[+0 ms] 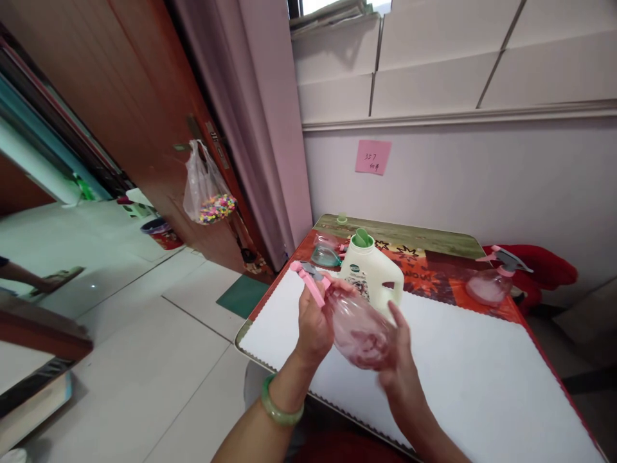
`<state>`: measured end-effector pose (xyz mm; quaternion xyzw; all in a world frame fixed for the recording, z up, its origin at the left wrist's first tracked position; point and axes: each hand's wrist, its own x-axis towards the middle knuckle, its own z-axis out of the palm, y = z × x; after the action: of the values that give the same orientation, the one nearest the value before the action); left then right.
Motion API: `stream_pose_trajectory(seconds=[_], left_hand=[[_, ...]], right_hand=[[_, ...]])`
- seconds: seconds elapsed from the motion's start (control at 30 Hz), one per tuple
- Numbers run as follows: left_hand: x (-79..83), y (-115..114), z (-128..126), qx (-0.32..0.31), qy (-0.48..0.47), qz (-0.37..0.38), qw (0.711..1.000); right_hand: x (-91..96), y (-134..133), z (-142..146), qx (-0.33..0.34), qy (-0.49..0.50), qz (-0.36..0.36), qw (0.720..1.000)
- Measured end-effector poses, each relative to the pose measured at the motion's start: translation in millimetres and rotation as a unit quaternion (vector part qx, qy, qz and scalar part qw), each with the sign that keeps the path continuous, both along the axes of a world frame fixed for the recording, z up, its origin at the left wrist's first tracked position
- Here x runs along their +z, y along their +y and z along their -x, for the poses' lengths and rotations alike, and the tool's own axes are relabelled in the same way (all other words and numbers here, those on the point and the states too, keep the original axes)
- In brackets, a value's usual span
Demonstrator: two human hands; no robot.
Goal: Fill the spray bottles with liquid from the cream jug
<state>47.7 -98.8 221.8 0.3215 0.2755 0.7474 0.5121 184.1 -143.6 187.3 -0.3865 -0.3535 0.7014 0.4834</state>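
A pink transparent spray bottle (360,334) with a pink and grey trigger head is held tilted above the table, its head to the upper left. Closed around its neck, just below the trigger, is my left hand (315,321), with a green bangle at the wrist. My right hand (399,354), partly blurred, cups the bottle's base. Pinkish liquid or foam shows inside the bottle. Right behind it stands a cream detergent jug (391,273) with a green spout and a handle, partly covered by the bottle and my hands.
A second pink spray bottle (489,286) stands at the table's right. Clear bottles (326,255) lie behind the jug's left side, near a small green cap (342,218). A white sheet (477,373) covers the table front. A bag of colourful bits (209,193) hangs from the door handle.
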Motion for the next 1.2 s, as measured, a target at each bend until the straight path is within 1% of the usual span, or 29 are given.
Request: stream_pose_trajectory(seconds=[0.07,0.13,0.17,0.2,0.23,0.27,0.33,0.37,0.4,0.43,0.47,0.5,0.53,0.57,0.6,0.63,0.67,0.7,0.73,0.77,0.8,0.83,0.87,0.93,1.0,1.03,1.1,1.17,1.2], left_hand=[[1.3,0,2,-0.011,-0.002,0.010,1.000],[1.7,0,5,-0.062,-0.001,0.016,0.998],[1.7,-1,6,-0.091,-0.002,0.016,0.996],[1.6,-2,7,-0.115,-0.005,0.015,0.993],[1.4,-2,7,-0.133,-0.007,0.011,0.991],[1.1,-3,8,-0.141,-0.008,0.007,0.990],[0.5,-2,8,-0.143,0.000,-0.002,0.990],[0.0,-2,8,-0.139,0.001,-0.004,0.990],[-0.5,-1,9,-0.130,-0.001,-0.002,0.992],[-1.2,0,10,-0.117,-0.004,0.002,0.993],[-2.1,1,11,-0.100,-0.006,0.006,0.995],[-3.1,2,12,-0.081,-0.002,0.010,0.997],[-4.2,3,13,-0.062,0.008,0.012,0.998],[-5.4,4,15,-0.049,0.020,0.013,0.999],[-6.6,4,16,-0.041,0.031,0.013,0.999],[-7.8,4,17,-0.042,0.039,0.015,0.998],[-9.0,4,19,-0.049,0.041,0.018,0.998],[-10.1,4,20,-0.063,0.038,0.021,0.997],[-11.2,3,20,-0.078,0.032,0.024,0.996],[-12.2,3,21,-0.092,0.024,0.026,0.995],[-13.1,2,22,-0.103,0.016,0.026,0.994],[-14.0,1,22,-0.111,0.009,0.027,0.993],[-14.9,1,22,-0.113,0.004,0.029,0.993],[-16.5,1,23,-0.109,0.001,0.035,0.993],[-18.1,2,24,-0.102,0.000,0.038,0.994],[-19.2,1,24,-0.098,-0.002,0.040,0.994],[-22.9,-2,24,-0.089,0.000,0.043,0.995],[-30.3,-10,23,-0.103,0.017,0.062,0.993],[-35.6,-15,23,-0.129,0.032,0.081,0.988]], right_hand=[[-5.3,-3,1,-0.080,-0.075,-0.086,0.990],[-7.8,-5,1,-0.092,-0.096,-0.117,0.984],[-7.8,-5,0,-0.063,-0.073,-0.097,0.991],[-7.2,-4,0,-0.011,-0.024,-0.044,0.999],[-6.5,-2,-1,0.056,0.038,0.028,0.997],[-5.9,1,-1,0.127,0.097,0.104,0.982],[-7.0,6,-1,0.237,0.170,0.219,0.931],[-9.1,8,-1,0.262,0.176,0.243,0.917],[-12.2,9,-1,0.259,0.162,0.240,0.921],[-16.2,10,0,0.225,0.131,0.210,0.943],[-20.8,10,1,0.166,0.086,0.152,0.971],[-25.6,9,2,0.101,0.030,0.074,0.992],[-30.1,9,2,0.041,-0.032,-0.015,0.999],[-34.1,8,2,-0.009,-0.097,-0.100,0.990],[-37.1,7,3,-0.045,-0.159,-0.169,0.972],[-39.0,7,3,-0.064,-0.207,-0.218,0.952],[-39.8,6,3,-0.067,-0.230,-0.241,0.941],[-39.6,6,4,-0.055,-0.222,-0.237,0.944],[-38.8,6,5,-0.021,-0.179,-0.206,0.962],[-37.7,6,6,0.033,-0.107,-0.150,0.982],[-36.6,6,7,0.098,-0.018,-0.074,0.992],[-35.9,7,8,0.161,0.076,0.012,0.984],[-35.8,7,9,0.213,0.160,0.094,0.959],[-37.2,7,10,0.278,0.285,0.210,0.893],[-39.9,8,11,0.308,0.352,0.253,0.847],[-41.3,8,12,0.313,0.365,0.257,0.838],[-43.8,10,13,0.303,0.363,0.248,0.846],[-47.4,13,15,0.263,0.334,0.233,0.875],[-50.5,14,17,0.240,0.308,0.223,0.893]])
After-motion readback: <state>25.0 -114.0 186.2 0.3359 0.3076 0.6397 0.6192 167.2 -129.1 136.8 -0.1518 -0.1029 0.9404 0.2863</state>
